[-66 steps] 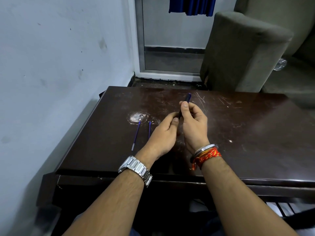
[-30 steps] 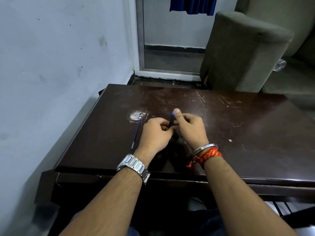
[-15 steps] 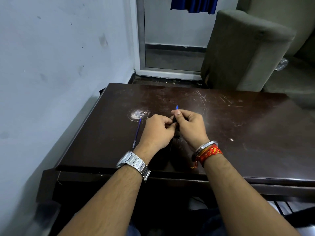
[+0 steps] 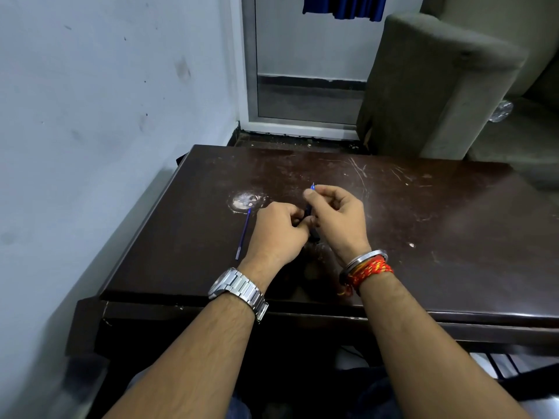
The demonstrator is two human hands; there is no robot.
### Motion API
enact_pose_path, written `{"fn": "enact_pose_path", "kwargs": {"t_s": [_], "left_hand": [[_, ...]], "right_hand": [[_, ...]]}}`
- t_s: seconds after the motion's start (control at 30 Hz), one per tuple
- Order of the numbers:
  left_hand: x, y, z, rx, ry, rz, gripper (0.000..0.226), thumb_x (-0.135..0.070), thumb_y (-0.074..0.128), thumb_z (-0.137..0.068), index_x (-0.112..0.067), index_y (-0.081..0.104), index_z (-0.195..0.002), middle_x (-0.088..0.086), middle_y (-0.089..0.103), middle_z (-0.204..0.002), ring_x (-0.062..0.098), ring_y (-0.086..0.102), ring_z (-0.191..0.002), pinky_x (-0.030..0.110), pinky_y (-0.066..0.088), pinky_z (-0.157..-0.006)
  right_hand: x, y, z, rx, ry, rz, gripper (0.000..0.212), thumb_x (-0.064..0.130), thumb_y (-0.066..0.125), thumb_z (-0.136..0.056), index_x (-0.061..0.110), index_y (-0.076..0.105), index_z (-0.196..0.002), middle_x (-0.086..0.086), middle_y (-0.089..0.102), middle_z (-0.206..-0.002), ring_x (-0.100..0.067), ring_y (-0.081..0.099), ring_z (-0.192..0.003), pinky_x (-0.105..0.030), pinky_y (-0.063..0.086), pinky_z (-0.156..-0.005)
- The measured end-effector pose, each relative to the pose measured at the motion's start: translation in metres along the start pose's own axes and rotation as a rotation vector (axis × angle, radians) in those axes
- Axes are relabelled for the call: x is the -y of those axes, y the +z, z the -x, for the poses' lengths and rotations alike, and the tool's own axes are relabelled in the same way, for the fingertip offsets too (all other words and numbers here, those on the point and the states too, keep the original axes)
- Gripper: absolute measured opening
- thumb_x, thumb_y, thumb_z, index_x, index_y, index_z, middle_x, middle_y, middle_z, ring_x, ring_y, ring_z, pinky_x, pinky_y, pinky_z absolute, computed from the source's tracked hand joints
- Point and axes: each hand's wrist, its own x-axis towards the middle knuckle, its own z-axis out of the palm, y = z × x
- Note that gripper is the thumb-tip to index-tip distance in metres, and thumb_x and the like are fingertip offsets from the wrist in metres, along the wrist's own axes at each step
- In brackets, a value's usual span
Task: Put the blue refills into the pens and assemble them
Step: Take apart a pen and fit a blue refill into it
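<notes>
My left hand (image 4: 276, 229) and my right hand (image 4: 340, 217) meet over the middle of the dark table (image 4: 423, 237). Between them stands a dark pen barrel (image 4: 308, 210), nearly upright. The left fingers grip its lower part. The right thumb and forefinger pinch a blue refill (image 4: 312, 186) whose tip pokes out above them; the rest of the refill is hidden by the fingers and barrel. A second blue refill (image 4: 243, 234) lies flat on the table just left of my left hand, untouched.
A white wall runs along the table's left edge. A round pale scuff (image 4: 245, 201) marks the tabletop near the loose refill. A grey armchair (image 4: 438, 86) stands behind the table's far right; a door frame is behind the far edge.
Both hands came down from a raised position toward the table. The dark pen that stuck up above the fingers is now lower, and a blue refill tip shows at its top. One refill left the table.
</notes>
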Motion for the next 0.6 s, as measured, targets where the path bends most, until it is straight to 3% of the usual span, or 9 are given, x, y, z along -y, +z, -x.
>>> {"fn": "enact_pose_path", "kwargs": {"t_s": [0.1, 0.23, 0.3, 0.4, 0.47, 0.53, 0.6], "left_hand": [[0.0002, -0.0006, 0.0008, -0.01, 0.006, 0.0, 0.035, -0.017, 0.072, -0.085, -0.026, 0.061, -0.052, -0.008, 0.06, -0.049, -0.002, 0.054, -0.046, 0.01, 0.036, -0.045], [-0.0007, -0.0011, 0.0013, -0.003, 0.0, -0.009, 0.029, -0.022, 0.073, -0.086, -0.025, 0.065, -0.058, -0.006, 0.064, -0.053, 0.0, 0.053, -0.047, 0.011, 0.036, -0.047], [-0.0012, -0.0015, 0.0009, 0.0, -0.016, -0.012, 0.025, -0.023, 0.074, -0.086, -0.027, 0.067, -0.062, -0.009, 0.066, -0.057, -0.002, 0.057, -0.05, 0.01, 0.039, -0.048], [-0.0015, -0.0023, 0.0019, -0.012, -0.006, -0.019, 0.037, -0.018, 0.072, -0.084, -0.026, 0.059, -0.05, -0.014, 0.059, -0.046, 0.0, 0.054, -0.045, 0.012, 0.036, -0.043], [-0.0022, -0.0013, 0.0022, -0.001, -0.002, -0.026, 0.034, -0.019, 0.071, -0.084, -0.022, 0.063, -0.051, -0.011, 0.062, -0.048, 0.007, 0.056, -0.045, 0.02, 0.037, -0.042], [-0.0028, -0.0008, 0.002, 0.014, -0.002, -0.024, 0.022, -0.024, 0.072, -0.085, -0.015, 0.072, -0.064, 0.0, 0.069, -0.057, 0.019, 0.065, -0.057, 0.036, 0.051, -0.053], [-0.0025, 0.0001, 0.0017, 0.024, 0.003, -0.025, 0.016, -0.024, 0.072, -0.084, -0.014, 0.077, -0.073, 0.002, 0.073, -0.064, 0.021, 0.07, -0.065, 0.038, 0.055, -0.059]], "right_hand": [[-0.0019, 0.0008, 0.0017, -0.007, -0.031, 0.107, 0.017, 0.023, 0.081, -0.079, 0.017, 0.07, -0.09, -0.004, 0.072, -0.079, -0.01, 0.066, -0.064, -0.03, 0.057, -0.059], [0.0015, 0.0022, 0.0008, 0.009, 0.013, -0.007, 0.015, 0.008, 0.066, -0.087, 0.019, 0.069, -0.096, -0.001, 0.075, -0.078, -0.006, 0.064, -0.058, -0.024, 0.051, -0.052], [0.0012, 0.0011, 0.0006, 0.002, 0.022, -0.027, 0.017, 0.016, 0.071, -0.084, 0.017, 0.069, -0.101, -0.001, 0.075, -0.082, -0.007, 0.064, -0.056, -0.026, 0.053, -0.051], [-0.0015, 0.0002, 0.0024, -0.031, -0.004, 0.1, 0.034, 0.031, 0.084, -0.074, 0.017, 0.067, -0.1, -0.006, 0.073, -0.085, -0.015, 0.067, -0.065, -0.033, 0.058, -0.059], [-0.0034, 0.0005, 0.0019, -0.027, -0.033, 0.097, 0.023, 0.024, 0.08, -0.079, 0.018, 0.067, -0.097, -0.006, 0.073, -0.079, -0.015, 0.065, -0.064, -0.033, 0.056, -0.058], [-0.003, 0.0018, 0.001, -0.036, -0.029, 0.08, 0.014, 0.017, 0.072, -0.084, 0.023, 0.067, -0.097, -0.001, 0.074, -0.079, -0.014, 0.066, -0.066, -0.034, 0.056, -0.062], [-0.0022, 0.0025, 0.0003, -0.04, 0.007, 0.032, 0.015, 0.015, 0.063, -0.085, 0.025, 0.066, -0.097, 0.0, 0.075, -0.082, -0.016, 0.068, -0.071, -0.038, 0.058, -0.07]]}}
